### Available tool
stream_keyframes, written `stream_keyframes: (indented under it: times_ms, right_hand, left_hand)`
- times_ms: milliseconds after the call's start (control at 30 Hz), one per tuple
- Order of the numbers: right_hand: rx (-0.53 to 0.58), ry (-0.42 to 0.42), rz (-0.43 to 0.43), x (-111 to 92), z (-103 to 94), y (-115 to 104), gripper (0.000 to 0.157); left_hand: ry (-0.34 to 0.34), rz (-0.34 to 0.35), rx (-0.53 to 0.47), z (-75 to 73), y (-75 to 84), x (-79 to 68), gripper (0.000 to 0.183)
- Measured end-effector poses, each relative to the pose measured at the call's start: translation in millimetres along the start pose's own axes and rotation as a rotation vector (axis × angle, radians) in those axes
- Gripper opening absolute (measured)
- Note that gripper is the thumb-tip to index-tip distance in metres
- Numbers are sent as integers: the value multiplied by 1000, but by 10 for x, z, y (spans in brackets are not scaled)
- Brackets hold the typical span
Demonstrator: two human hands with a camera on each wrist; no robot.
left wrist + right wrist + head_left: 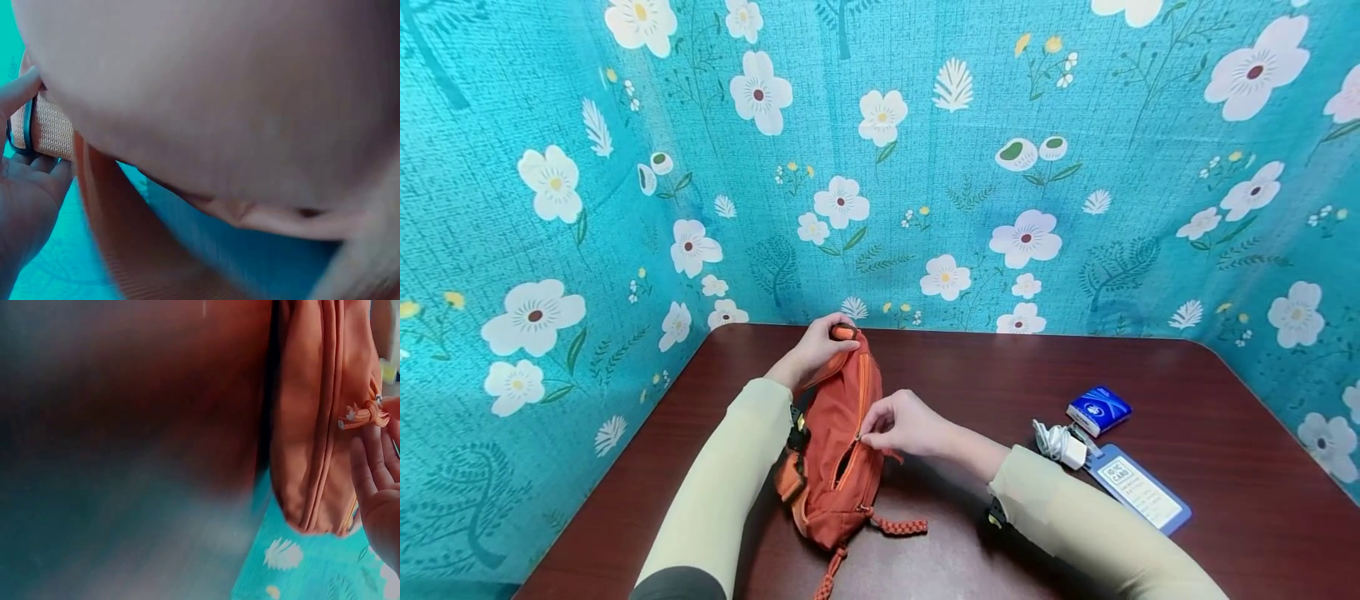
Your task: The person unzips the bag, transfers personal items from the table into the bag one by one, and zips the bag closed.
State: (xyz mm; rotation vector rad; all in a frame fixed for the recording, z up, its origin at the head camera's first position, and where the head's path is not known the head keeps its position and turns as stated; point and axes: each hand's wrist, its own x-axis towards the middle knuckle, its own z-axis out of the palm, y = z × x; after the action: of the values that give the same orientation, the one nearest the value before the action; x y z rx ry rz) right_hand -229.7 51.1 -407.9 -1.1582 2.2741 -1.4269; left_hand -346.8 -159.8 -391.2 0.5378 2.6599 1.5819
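A rust-orange waist bag stands on the table, its long front zipper running up its length. Near the zipper's lower part a short dark opening shows. My left hand grips the bag's far end by the strap and buckle; the left wrist view catches the webbing strap between the fingers. With thumb and fingertips my right hand pinches the zipper pull, whose knotted orange cord appears in the right wrist view. The bag's contents are hidden.
To the right lie a blue tissue pack, a white charger with coiled cable and a blue card holder. Braided cords hang from the bag's near end. Flowered teal cloth walls the table's back and sides.
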Motion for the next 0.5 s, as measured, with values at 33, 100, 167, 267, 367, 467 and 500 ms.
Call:
stream_keyframes:
  times_ms: [33, 100, 167, 267, 367, 467, 500]
  right_hand:
    - [14, -16, -9, -20, 30, -29, 3]
    - [35, -42, -28, -65, 86, -86, 3]
    - [50, -69, -44, -108, 139, -141, 4]
    - [55, -103, -74, -167, 204, -209, 6]
    - [74, -117, -88, -208, 253, -265, 6]
    - [79, -116, -89, -239, 299, -287, 6]
    - [79, -117, -89, -247, 316, -293, 6]
  left_hand:
    - [6, 1, 13, 0, -1, 1, 24]
    - [13, 3, 30, -1, -2, 2, 24]
    - [17, 13, 58, -3, -9, 7, 24]
    - [23, 11, 73, -4, -17, 12, 23]
    - [33, 2, 80, 0, -22, 23, 22]
    - [42, -3, 92, 12, -17, 32, 22]
    - [47, -5, 97, 18, -14, 36, 22]
